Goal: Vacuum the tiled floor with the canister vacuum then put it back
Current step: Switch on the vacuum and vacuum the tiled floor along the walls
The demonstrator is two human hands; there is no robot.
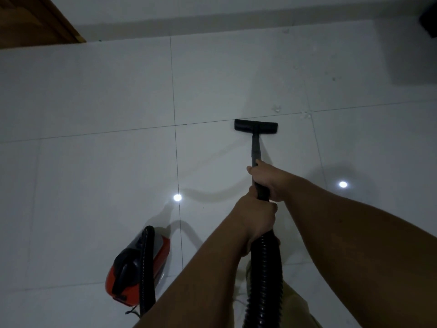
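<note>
A red and black canister vacuum (136, 268) sits on the white tiled floor (94, 102) at the lower left. Its black ribbed hose (264, 280) runs up from the bottom edge to a dark wand (255, 147). The wand ends in a flat black floor nozzle (255, 126) resting on the tiles near a grout line. My left hand (256, 218) is shut around the hose end. Just ahead of it, my right hand (268, 179) grips the wand's lower part. Small white crumbs (305, 114) lie just beyond the nozzle.
A wooden door or cabinet corner (35, 20) stands at the far left against the wall skirting. A dark object (429, 17) sits at the far right. Two ceiling-light reflections (177, 197) shine on the tiles. My trouser leg shows beneath the hose.
</note>
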